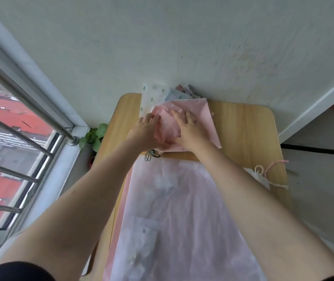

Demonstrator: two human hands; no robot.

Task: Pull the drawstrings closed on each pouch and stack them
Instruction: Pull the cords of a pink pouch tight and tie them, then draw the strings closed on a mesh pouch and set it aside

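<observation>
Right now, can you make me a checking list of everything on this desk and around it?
Surface: wooden table against a pale wall.
Job's things: pink pouch on top of a pile at the far edge; cactus-print pouch and others underneath; large translucent pouch nearer; white pouch with pink drawstring at the right edge.
Clutter: dark cord loop by the pink pouch.
Hands: left hand grips the pink pouch's gathered end; right hand presses flat on it.
Cables: black line across the floor at right; cannot tell what it is.
Surroundings: window with metal bars, green plant beside the table.
</observation>
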